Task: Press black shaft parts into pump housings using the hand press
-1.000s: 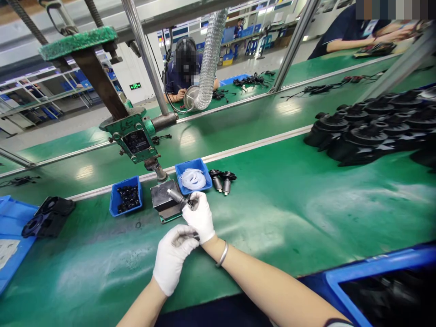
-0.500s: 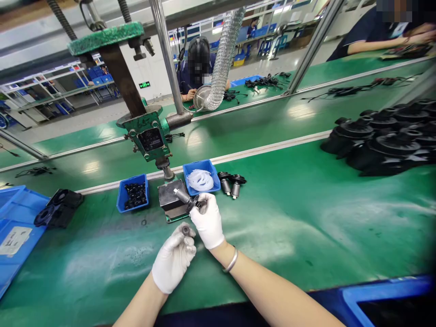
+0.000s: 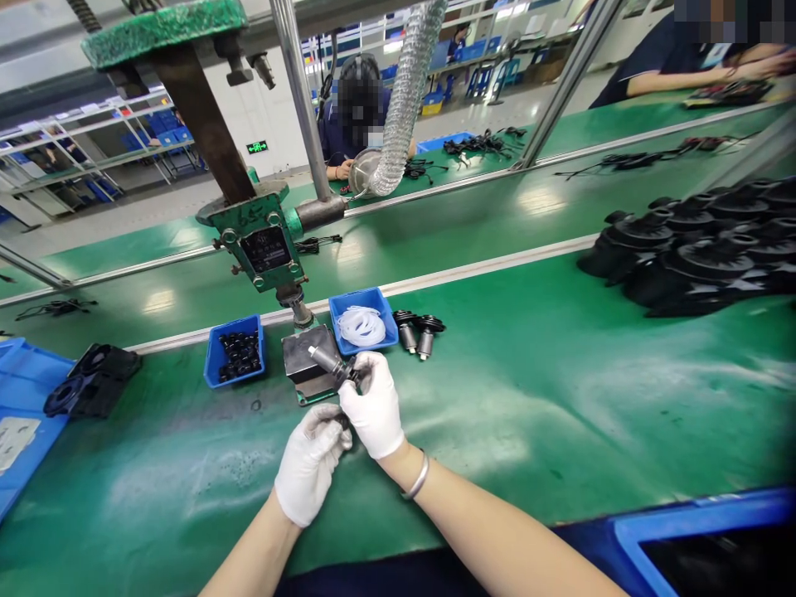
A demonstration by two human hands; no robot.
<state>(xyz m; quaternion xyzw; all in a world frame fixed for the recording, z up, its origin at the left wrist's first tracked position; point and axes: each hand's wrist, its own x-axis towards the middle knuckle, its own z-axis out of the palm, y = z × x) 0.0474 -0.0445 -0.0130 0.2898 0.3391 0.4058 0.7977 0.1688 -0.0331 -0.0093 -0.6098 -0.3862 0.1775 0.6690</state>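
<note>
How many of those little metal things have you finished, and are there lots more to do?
Two silver metal shafts with black caps stand beside the blue tray of white rings, looking done. A third shaft is in the gloved right hand, the left hand pinching at its near end. The blue tray of small black parts looks well filled, so probably plenty remain.

Bright, even overhead factory light. Soft white glare patches on green belt [image 3: 497,414] left and right of press [image 3: 261,240]. Wide milky sheen right of press, nearer camera. Shadows faint and short under press base. White gloves on left hand [image 3: 309,464] and right hand [image 3: 373,406], just below press, near blown out. Small glint on shaft part [image 3: 328,362] gripped by right hand. Black parts pile [image 3: 690,249] far right of press lacks detail. Wide-angle bend: poles [image 3: 304,108] beside press lean. Mosaic patch [image 3: 357,95] behind press.
</note>
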